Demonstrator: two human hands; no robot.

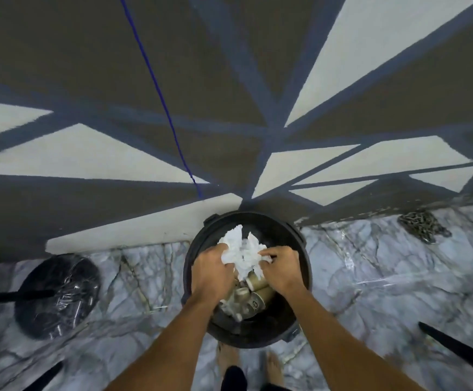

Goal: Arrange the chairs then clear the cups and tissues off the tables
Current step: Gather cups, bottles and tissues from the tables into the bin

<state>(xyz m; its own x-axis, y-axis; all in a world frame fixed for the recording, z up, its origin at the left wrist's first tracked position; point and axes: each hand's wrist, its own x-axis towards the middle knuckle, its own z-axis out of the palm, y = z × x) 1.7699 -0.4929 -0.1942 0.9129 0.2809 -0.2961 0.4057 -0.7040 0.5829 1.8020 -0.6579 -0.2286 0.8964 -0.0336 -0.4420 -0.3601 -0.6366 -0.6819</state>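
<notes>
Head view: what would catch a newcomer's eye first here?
At lower centre, the left hand and right hand grip crumpled white tissues over a round black bin, brown paper cups beneath them. Beyond it, a boldly patterned carpet meets grey marble floor.

Looking straight down: carpet fills the upper half, brown and pale wedges cut by slate-blue bands fanning out from one spot. A thin blue line slants across it. Below, grey veined marble takes over, glossy with light streaks. On the left is a round black base (wrapped in clear film), with a dark pole reaching the frame's edge. On the right, a chain lies heaped by the carpet's edge.
</notes>
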